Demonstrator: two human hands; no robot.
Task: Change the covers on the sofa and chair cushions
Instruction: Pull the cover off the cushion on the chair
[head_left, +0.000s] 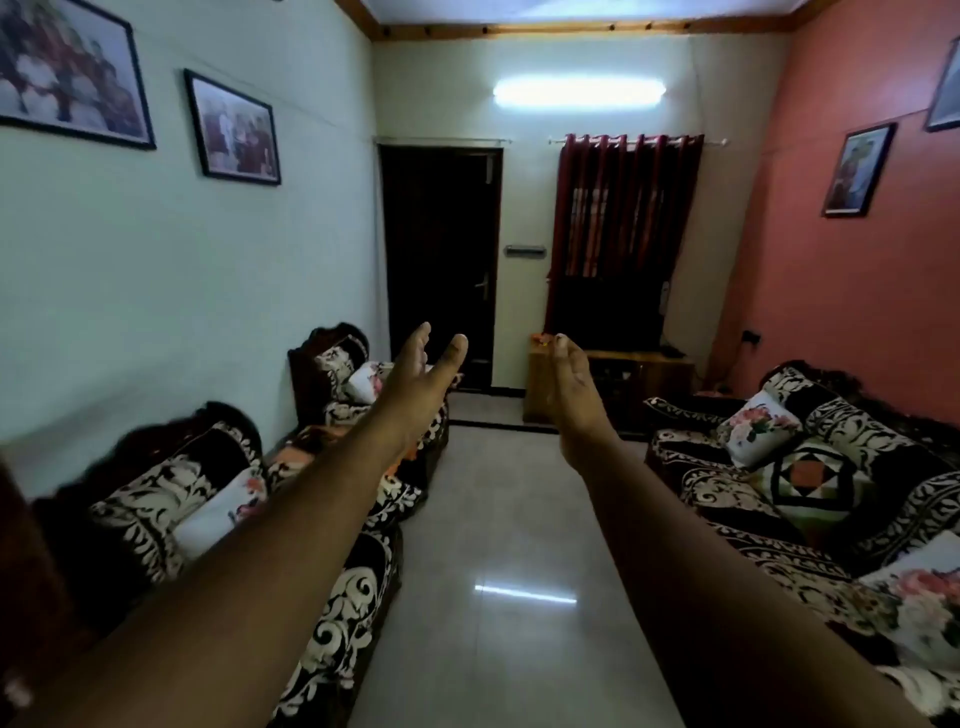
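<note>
Both my arms stretch forward over the floor, palms facing each other. My left hand (423, 379) and my right hand (574, 395) are open and hold nothing. On the left stand two chairs in black-and-white patterned covers, the near chair (171, 499) and the far chair (337, 374). Each carries a white floral cushion, one on the near chair (221, 512) and one on the far chair (363, 382). On the right a sofa (810, 499) in the same cover holds a floral cushion (758, 428), a geometric patchwork cushion (808, 483) and another floral cushion (919, 597) at the near end.
A glossy tiled floor (514, 571) runs between the chairs and the sofa. At the far wall are a dark door (441, 260), a maroon curtain (628, 208) and a wooden cabinet (613, 384). Framed pictures hang on both side walls.
</note>
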